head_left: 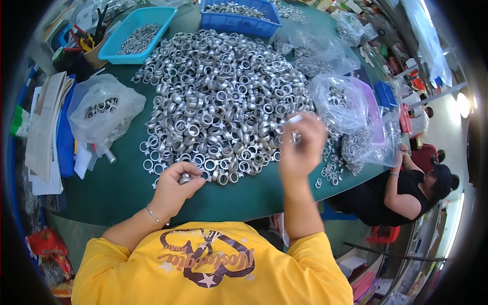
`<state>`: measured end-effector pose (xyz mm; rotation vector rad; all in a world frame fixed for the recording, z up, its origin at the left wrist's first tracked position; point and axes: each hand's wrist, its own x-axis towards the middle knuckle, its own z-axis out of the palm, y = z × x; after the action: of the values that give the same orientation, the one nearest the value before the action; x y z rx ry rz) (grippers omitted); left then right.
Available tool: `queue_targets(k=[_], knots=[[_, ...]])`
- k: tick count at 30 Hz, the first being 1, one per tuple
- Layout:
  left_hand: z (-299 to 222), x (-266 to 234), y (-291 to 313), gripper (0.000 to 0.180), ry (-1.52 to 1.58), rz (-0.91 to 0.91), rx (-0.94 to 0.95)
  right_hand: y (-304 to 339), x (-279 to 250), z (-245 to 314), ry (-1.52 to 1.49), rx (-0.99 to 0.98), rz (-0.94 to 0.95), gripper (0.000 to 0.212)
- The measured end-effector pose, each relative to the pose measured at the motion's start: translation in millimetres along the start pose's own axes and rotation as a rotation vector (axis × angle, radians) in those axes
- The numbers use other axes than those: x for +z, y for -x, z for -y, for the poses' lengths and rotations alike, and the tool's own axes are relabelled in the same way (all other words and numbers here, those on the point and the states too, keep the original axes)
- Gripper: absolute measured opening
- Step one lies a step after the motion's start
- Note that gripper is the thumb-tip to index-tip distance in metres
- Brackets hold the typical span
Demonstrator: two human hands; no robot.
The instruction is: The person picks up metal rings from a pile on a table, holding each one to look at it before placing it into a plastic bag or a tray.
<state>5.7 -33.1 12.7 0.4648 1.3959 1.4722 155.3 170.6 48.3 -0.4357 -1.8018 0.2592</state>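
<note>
A large heap of silvery metal rings (218, 96), many with small side tabs, covers the middle of the green table (234, 201). At the heap's near left edge, my left hand (175, 189) is closed, with a metal ring (185, 179) pinched between thumb and fingers. My right hand (305, 145) is over the heap's right edge, its fingers curled and smeared by motion. Something bright shows at its fingertips, but I cannot make out whether it is held. Beside that hand, to the right, lie several loose thin rings (333, 170).
Clear plastic bags of metal parts (338, 101) crowd the right side; another bag (104, 112) lies left. A turquoise tray (109, 53) and a blue crate (241, 25) stand at the back. Papers (48, 127) stack at the far left. A person in black (406, 193) sits at right.
</note>
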Motion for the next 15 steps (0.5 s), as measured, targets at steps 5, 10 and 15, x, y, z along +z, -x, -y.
queue_targets(k=[5,10,15], knots=[[-2,0,2,0.013,0.016,0.024,-0.005,-61,-57,-83,0.547,0.031,-0.035,0.019],[0,-2,2,0.009,0.039,0.061,-0.043,-24,-25,-52,0.288,0.168,0.242,0.015],[-2,-6,4,0.008,0.060,0.073,-0.045,30,39,8,0.188,0.074,0.665,0.012]])
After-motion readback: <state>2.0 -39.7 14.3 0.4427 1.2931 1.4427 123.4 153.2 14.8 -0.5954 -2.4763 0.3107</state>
